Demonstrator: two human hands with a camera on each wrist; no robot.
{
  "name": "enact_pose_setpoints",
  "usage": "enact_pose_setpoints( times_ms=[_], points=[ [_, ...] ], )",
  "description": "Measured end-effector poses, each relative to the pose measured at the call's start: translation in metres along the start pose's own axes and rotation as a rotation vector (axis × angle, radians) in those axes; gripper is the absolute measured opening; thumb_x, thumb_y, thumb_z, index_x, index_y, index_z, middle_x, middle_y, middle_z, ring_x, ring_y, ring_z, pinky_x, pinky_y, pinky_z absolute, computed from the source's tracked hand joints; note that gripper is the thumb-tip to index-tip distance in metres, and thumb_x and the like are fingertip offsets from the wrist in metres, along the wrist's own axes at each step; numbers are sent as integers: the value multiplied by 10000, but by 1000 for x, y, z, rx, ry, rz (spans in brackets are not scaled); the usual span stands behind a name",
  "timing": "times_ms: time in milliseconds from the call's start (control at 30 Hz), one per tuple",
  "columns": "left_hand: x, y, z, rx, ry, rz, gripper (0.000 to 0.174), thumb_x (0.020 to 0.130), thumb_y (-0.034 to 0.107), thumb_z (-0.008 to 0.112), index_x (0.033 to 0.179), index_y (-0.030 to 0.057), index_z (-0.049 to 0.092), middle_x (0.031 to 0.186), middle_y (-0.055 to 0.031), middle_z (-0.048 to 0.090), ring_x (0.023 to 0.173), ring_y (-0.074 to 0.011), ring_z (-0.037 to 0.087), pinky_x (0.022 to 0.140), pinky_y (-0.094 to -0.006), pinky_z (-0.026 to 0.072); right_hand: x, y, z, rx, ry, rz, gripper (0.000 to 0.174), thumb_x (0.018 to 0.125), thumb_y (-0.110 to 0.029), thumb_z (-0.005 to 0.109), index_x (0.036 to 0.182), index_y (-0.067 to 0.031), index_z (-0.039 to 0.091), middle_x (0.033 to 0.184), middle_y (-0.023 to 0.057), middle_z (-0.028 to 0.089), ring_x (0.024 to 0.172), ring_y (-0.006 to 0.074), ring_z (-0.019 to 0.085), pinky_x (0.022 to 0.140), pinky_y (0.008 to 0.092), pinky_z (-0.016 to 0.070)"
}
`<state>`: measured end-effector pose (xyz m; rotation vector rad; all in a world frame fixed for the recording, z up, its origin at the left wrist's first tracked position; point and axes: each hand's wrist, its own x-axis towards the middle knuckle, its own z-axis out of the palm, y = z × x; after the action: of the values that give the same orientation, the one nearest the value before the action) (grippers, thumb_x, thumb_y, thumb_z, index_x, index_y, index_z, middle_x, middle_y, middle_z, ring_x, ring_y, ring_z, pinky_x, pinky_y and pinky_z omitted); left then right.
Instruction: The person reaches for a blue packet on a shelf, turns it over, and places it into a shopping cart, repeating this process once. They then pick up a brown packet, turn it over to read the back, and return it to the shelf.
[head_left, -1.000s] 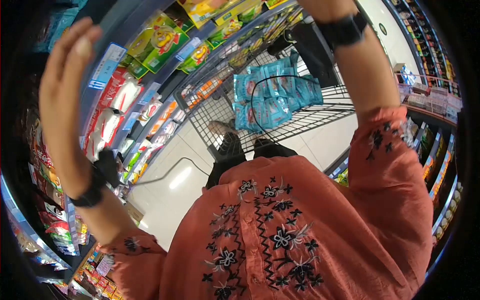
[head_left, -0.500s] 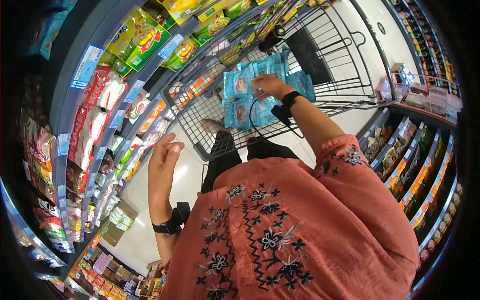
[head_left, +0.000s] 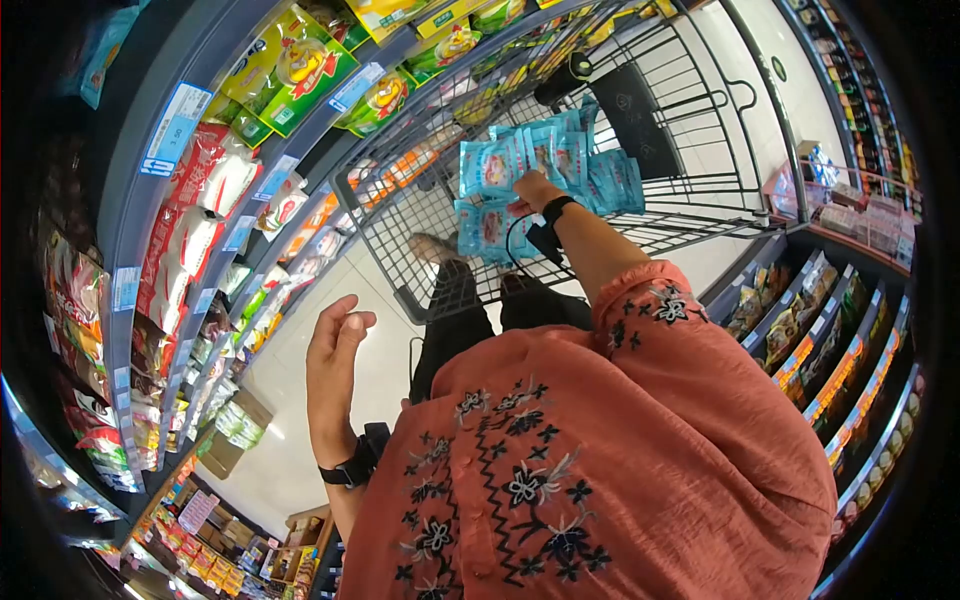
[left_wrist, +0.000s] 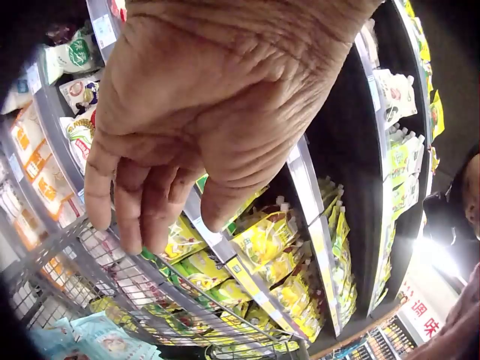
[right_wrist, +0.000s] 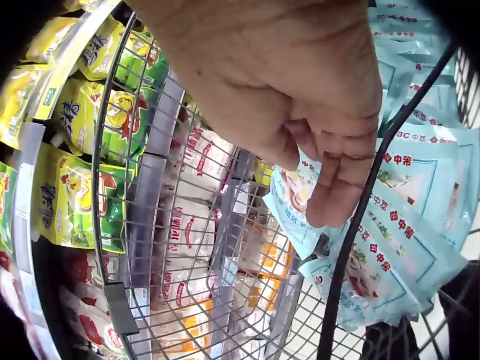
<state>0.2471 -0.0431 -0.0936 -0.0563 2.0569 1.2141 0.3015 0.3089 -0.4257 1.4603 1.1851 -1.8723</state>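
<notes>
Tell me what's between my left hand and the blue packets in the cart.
The head view shows pale floor beside your left hand, then the cart's wire basket, with a dark trouser leg partly behind it, before the blue packets.

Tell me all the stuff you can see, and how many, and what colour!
cart: one, grey wire, in front of the person
blue packets: many, pale blue, in the cart
cable: black, by the right hand; count unclear
shelves: several, dark, both sides
yellow-green bags: many, left shelves
red-white bags: several, left shelves
price tags: many, mostly blue and white, shelf edges
cardboard box: one, brown, lower left
floor: one, whitish, below
shirt: one, coral, black-and-grey flowers, on the person
trousers: one pair, black, below the shirt
wristbands: two, black, one per wrist
left hand: one, bare, empty, left of the shirt
right hand: one, bare, at the blue packets; grip unclear
</notes>
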Motion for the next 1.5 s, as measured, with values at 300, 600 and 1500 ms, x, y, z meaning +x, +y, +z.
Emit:
enact_pose_setpoints(
  times_ms=[300, 600, 1500],
  points=[
    [11, 6, -3, 44, -26, -27, 443, 988, 331, 547, 1287, 3, 540, 1049, -100, 669, 1018, -176, 603, 954, -329, 448, 12, 3, 12, -195, 94, -26, 539, 917, -66, 469, 1377, 163, 304, 1005, 302, 645, 712, 353, 720, 513, 427, 610],
    [21, -2, -14, 1, -53, -65, 429, 989, 320, 563, 1291, 16, 542, 1052, -100, 679, 1034, -168, 589, 958, -317, 437, 59, 40, 21, -344, 315, -243, 352, 900, -115, 573, 1116, 158, 524, 860, 244, 666, 693, 336, 720, 483, 409, 599],
    [79, -15, 9, 143, -111, 204, 607, 892, 292, 670, 1363, -24, 457, 1301, -203, 555, 1229, -289, 527, 1047, -360, 393, -175, -81, 63, -17, -439, -464, 184, 899, -233, 644, 966, -63, 619, 875, 39, 657, 740, 147, 675, 607, 302, 557]
  ],
)
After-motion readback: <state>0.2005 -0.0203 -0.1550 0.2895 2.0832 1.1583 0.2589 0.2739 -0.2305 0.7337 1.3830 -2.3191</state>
